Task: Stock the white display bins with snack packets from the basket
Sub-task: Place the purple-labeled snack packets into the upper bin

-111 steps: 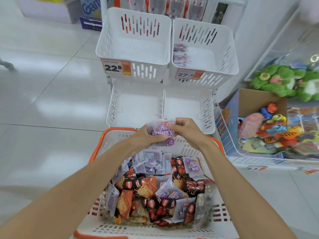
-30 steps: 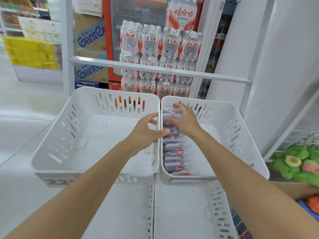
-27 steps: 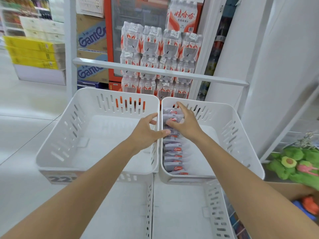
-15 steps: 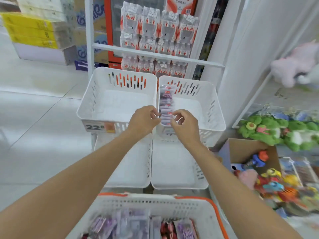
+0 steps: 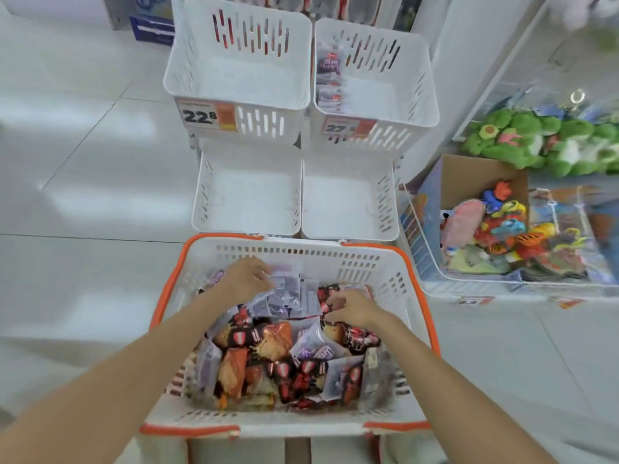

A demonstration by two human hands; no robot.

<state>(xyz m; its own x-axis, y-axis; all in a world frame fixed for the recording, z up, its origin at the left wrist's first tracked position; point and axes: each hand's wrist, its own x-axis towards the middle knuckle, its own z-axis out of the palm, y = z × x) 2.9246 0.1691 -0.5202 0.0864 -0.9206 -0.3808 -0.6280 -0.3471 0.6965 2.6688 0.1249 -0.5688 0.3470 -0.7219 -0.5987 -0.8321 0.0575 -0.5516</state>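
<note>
Your white plastic shopping basket with the orange rim (image 5: 301, 259) sits right below you on the pale tiled floor (image 5: 83, 195), just in front of the display. It holds a loose heap of snack packets: clear-and-purple packets (image 5: 288, 291) towards the far end, and red, black and orange packets (image 5: 268, 346) nearer you.

Both your arms reach into it. Your left hand (image 5: 246, 279) lies on the purple packets at the far left, fingers (image 5: 266, 279) bent down onto them. Through the blur I cannot tell whether they clamp one or only touch. Your right hand (image 5: 351, 308) is over the far right of the heap, fingers curled inwards with the tips at a red-and-black packet (image 5: 330, 294). I cannot tell whether they grip it.

Beyond the basket stand four white slotted plastic bins in two tiers. The upper left bin (image 5: 241, 103) carries a price tag reading 22.8 (image 5: 206, 115). The upper right bin (image 5: 415, 92) has a row of purple packets (image 5: 330, 78) standing along its left wall. The lower left bin (image 5: 204, 199) and lower right bin (image 5: 385, 202) sit side by side, touching the basket's far rim.

To your right are a brown cardboard box of coloured toys (image 5: 469, 172) and green plush toys (image 5: 522, 145).
</note>
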